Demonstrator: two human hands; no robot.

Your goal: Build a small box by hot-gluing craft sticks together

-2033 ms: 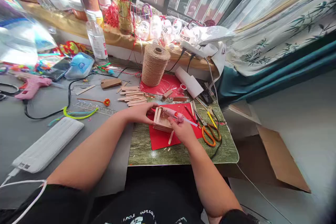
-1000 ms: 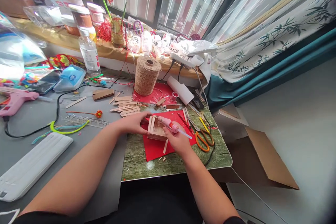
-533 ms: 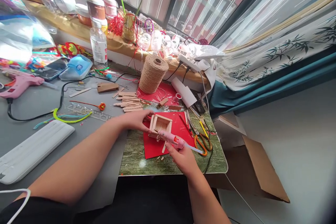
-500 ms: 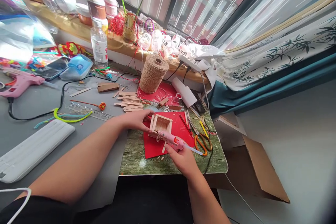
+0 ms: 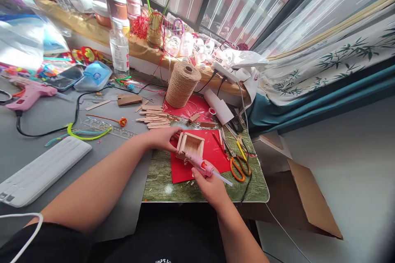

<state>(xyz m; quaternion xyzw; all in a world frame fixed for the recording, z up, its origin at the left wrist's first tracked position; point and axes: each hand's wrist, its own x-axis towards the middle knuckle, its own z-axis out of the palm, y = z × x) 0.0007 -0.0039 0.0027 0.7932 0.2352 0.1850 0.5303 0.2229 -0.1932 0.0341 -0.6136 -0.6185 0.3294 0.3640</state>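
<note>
A small open box of wooden sticks (image 5: 191,144) sits on a red sheet (image 5: 212,152) laid on a green wood-print mat (image 5: 160,181). My left hand (image 5: 165,137) grips the box's left side with closed fingers. My right hand (image 5: 209,185) is wrapped round a small pink glue gun (image 5: 200,165), whose nozzle touches the box's near edge; a clear glue stick (image 5: 224,179) juts out behind it. A loose wooden stick lies on the red sheet by my right hand.
Orange-handled scissors (image 5: 239,167) and several small tools lie right of the red sheet. A twine spool (image 5: 182,84), loose wooden sticks (image 5: 152,117), a second pink glue gun (image 5: 29,95), a water bottle (image 5: 119,51) and a white power strip (image 5: 43,170) crowd the grey desk. A cardboard box (image 5: 311,197) stands at the right.
The box was tipped upright with its opening facing up. My right hand drew the glue gun back from over the box to its near edge. The left hand kept hold of it.
</note>
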